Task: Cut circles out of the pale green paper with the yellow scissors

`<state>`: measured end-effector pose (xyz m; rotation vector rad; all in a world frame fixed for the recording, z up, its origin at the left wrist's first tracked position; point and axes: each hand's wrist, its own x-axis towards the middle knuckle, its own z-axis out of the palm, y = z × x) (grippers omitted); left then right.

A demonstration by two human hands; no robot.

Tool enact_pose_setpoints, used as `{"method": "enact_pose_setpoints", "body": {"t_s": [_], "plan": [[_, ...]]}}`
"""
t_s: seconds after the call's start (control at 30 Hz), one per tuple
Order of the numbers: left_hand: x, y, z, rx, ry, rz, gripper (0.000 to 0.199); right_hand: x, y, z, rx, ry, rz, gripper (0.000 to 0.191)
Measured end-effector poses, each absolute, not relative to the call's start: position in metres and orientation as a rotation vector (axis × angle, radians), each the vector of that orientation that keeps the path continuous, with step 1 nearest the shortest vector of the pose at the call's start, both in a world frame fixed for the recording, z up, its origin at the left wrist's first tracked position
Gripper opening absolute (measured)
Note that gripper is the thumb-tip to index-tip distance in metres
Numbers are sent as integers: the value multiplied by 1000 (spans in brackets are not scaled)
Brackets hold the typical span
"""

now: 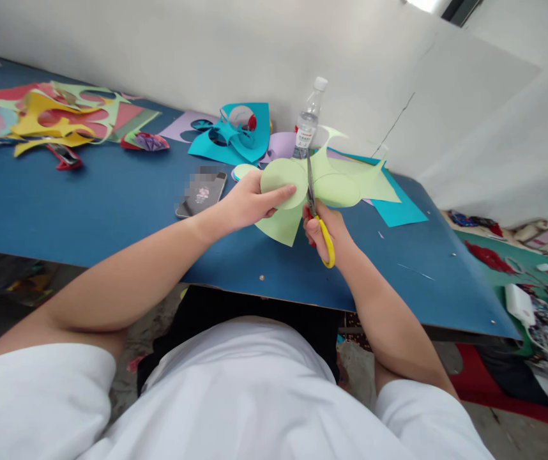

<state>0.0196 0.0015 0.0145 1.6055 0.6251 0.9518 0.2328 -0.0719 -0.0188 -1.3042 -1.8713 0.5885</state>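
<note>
The right hand (327, 225) grips yellow-handled scissors (313, 206) above the blue desk (125, 204), blades (310, 179) pointing to its far edge, long axis running near-to-far. The left hand (249, 199) pinches pale-green paper (280, 177) beside the blades.

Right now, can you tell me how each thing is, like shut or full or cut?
Scissors: held in the right hand; can't tell how wide they're open.
Green paper: partly cut, held in the left hand.
Bottle: upright, capped, partly full.
Phone: lying flat.
Yellow paper: cut, with holes.
</note>
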Motion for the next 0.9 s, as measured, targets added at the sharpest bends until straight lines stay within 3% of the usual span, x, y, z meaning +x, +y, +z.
{"method": "enact_pose_setpoints", "body": {"t_s": [0.7, 0.9], "plan": [[15, 2, 23, 1593, 682, 926, 20, 232, -78, -12, -1380, -1870, 556, 77], [12, 6, 23, 1730, 752, 960, 29, 234, -76, -10, -1375, -1871, 581, 78]]}}
